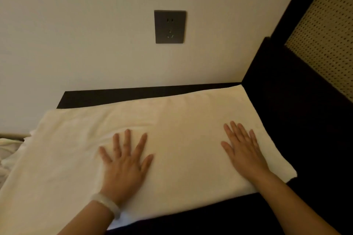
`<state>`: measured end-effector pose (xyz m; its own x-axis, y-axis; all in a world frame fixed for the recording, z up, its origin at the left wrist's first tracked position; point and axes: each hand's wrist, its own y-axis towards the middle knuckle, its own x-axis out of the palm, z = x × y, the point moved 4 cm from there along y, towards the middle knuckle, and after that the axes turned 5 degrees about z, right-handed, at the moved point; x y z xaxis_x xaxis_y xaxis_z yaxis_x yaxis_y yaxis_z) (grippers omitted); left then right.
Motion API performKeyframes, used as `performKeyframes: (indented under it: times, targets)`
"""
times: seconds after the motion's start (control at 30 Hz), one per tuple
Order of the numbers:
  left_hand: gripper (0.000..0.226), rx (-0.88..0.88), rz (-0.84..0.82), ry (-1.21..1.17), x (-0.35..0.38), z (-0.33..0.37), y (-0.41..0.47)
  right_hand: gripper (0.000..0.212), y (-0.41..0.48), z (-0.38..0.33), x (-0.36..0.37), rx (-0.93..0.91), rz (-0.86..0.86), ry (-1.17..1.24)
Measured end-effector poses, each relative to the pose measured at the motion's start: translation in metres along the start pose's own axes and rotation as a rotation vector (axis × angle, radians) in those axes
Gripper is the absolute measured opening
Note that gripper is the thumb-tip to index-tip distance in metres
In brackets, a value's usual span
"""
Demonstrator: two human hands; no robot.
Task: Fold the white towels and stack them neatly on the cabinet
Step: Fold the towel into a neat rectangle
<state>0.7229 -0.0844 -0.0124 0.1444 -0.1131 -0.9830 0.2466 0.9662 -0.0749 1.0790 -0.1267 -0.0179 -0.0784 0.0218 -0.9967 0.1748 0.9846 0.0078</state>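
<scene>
Flat on white towel [181, 120] — left hand [124, 164], right hand [246, 152], fingers straight, grip released, grasping nothing; towel spread over dark cabinet [114, 96].

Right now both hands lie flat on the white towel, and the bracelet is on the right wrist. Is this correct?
Not quite. The bracelet is on the left wrist, not the right, as the head view shows. The rest holds: the left hand and the right hand both lie flat on the white towel.
</scene>
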Motion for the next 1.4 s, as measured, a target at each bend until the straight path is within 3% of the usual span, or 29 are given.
performKeyframes:
  times: [0.23,0.43,0.63,0.77,0.83,1.03,1.2,1.33,1.4]
  targets:
    - [0.08,0.056,-0.035,0.101,-0.022,-0.053,0.05,0.069,0.009,-0.06,-0.001,0.095,-0.021,0.079]
    - [0.07,0.404,0.002,0.079,-0.002,0.043,0.002,0.077,-0.035,-0.047,0.0,0.015,0.015,0.028]
    - [0.071,0.408,0.031,0.115,0.002,0.058,-0.006,0.075,-0.042,-0.003,-0.02,0.251,-0.068,-0.138]
    - [0.065,0.449,0.055,0.058,0.004,0.091,-0.008,0.07,-0.043,-0.103,-0.025,0.0,0.168,0.0]
    - [0.061,0.457,0.085,0.055,0.007,0.094,-0.01,0.069,-0.054,-0.127,-0.008,-0.106,0.074,0.045]
    - [0.058,0.443,0.113,0.035,0.01,0.091,-0.009,0.067,-0.076,-0.018,-0.01,0.146,0.049,-0.003]
    - [0.058,0.429,0.116,0.034,0.007,0.091,-0.012,0.075,-0.065,-0.002,-0.015,0.32,-0.037,0.061]
    - [0.059,0.433,0.094,0.044,0.005,0.093,-0.013,0.069,-0.067,-0.003,-0.014,0.179,-0.018,0.053]
    - [0.059,0.426,0.084,0.046,0.003,0.094,-0.014,0.07,-0.075,0.018,-0.014,0.211,-0.062,0.012]
